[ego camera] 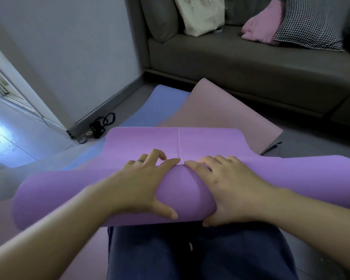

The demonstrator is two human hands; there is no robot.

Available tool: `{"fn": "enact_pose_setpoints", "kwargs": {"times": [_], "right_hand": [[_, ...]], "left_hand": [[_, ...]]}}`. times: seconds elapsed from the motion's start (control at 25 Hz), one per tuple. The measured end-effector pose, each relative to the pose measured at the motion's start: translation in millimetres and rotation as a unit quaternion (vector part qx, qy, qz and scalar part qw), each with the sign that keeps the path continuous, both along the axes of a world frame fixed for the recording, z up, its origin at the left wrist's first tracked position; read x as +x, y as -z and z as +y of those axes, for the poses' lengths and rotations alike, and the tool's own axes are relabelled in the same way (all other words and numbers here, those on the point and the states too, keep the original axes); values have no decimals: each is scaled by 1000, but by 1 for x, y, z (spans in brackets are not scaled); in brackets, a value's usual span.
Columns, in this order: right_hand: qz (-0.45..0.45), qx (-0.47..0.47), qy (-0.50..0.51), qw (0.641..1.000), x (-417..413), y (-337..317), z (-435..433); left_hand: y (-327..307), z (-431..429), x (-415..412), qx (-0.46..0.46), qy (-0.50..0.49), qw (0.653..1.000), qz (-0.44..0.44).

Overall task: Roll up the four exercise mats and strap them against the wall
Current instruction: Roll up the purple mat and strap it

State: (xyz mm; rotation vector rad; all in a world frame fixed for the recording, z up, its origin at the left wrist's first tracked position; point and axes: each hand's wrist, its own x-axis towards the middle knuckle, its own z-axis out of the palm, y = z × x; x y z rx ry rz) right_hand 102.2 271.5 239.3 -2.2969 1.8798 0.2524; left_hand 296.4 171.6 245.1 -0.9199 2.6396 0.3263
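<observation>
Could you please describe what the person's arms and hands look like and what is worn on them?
No sleeve, watch or bracelet shows on either arm; both are bare up to the frame's edge. The left hand has a thin dark band, a ring or a marking, on one finger; the right hand wears nothing visible.

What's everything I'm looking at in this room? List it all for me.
purple mat: one, purple, nearest, partly rolled
pink mat: one, pink, floor beyond it
blue mat: one, blue, floor, left of the pink mat
straps: a tangle, black, floor by the wall
sofa: one, dark grey, far side
bag: one, cream, on the sofa
cloth: one, pink, on the sofa
cushion: one, black-and-white checked, on the sofa
trousers: dark blue, bottom
left hand: grips the roll
right hand: grips the roll
</observation>
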Motion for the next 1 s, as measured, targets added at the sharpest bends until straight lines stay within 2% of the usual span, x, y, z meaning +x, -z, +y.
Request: {"fn": "enact_pose_setpoints", "kwargs": {"times": [0.08,0.16,0.24,0.32,0.44,0.64,0.72,0.84,0.92,1.0], "right_hand": [[-24,30,0,999,-2,-3,-14],[-66,74,11,995,-5,-7,-29],[-103,119,15,987,-8,-9,-43],[-133,166,23,977,-10,-16,-53],[-161,237,27,958,-14,-35,-59],[-185,303,24,935,-8,-46,-39],[-178,262,8,949,-2,-37,-22],[-110,98,-45,988,6,-37,9],[-39,30,-63,997,14,-31,24],[-4,-8,-57,998,20,-17,26]], "left_hand": [[18,19,6,-194,39,979,52],[29,21,7,-250,43,965,70],[29,16,3,-241,39,967,77],[16,10,-2,-200,34,978,53],[-11,5,-4,-83,28,996,25],[-30,16,10,50,29,998,-12],[-22,15,5,114,24,992,-44],[-16,-11,-7,245,-18,967,-72],[-19,-27,-14,333,-27,939,-75],[-20,-34,-19,361,-27,929,-80]]}}
